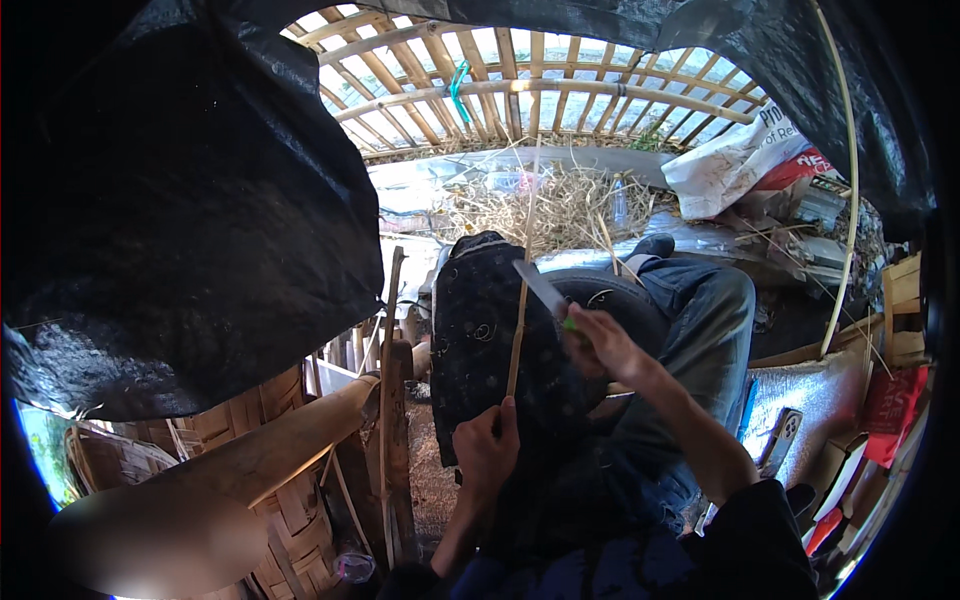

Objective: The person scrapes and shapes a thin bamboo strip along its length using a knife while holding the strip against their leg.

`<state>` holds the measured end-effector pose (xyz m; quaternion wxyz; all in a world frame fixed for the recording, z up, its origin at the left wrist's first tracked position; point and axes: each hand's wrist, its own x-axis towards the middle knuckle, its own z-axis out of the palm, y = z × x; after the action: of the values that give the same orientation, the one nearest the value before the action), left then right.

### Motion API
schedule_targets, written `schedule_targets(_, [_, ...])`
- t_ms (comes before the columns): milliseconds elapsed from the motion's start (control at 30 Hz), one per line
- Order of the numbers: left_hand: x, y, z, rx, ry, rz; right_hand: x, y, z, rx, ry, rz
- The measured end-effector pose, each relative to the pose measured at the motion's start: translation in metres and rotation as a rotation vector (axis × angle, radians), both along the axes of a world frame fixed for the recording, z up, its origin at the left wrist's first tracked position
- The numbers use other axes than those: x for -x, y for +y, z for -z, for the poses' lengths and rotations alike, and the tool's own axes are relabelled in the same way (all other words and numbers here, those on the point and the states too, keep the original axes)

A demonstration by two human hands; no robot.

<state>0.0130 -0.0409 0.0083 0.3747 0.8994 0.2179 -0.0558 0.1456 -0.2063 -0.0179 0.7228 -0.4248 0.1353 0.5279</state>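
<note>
My left hand [487, 447] is closed around the lower end of a thin bamboo strip [519, 335], its thumb lying along the strip. The strip rises away from me, almost upright in view, over a dark cloth [475, 350] draped across my left leg. In my right hand [607, 347] is a knife [541, 289] with a bit of green showing at the handle. The blade points up and left, its tip at or very near the strip; whether it touches, I cannot tell. Slight blur covers the right hand.
A pile of pale shavings [560, 205] lies ahead, before a bamboo slat fence [520, 85]. Black sheeting [190, 220] hangs at the left, above a thick bamboo pole [310, 435]. My jeans-clad right leg [705, 330] is bent beside a dark round object [615, 300]. A white sack [725, 170] rests far right.
</note>
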Motion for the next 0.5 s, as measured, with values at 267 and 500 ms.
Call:
schedule_targets(267, [-0.005, 0.003, -0.004, 0.046, 0.001, -0.032, 0.000, 0.005, 0.038, 0.400, -0.802, -0.148])
schedule_targets(500, [-0.005, 0.023, -0.003, 0.645, 0.208, -0.192, 0.015, -0.017, 0.020, 0.098, -0.397, -0.028])
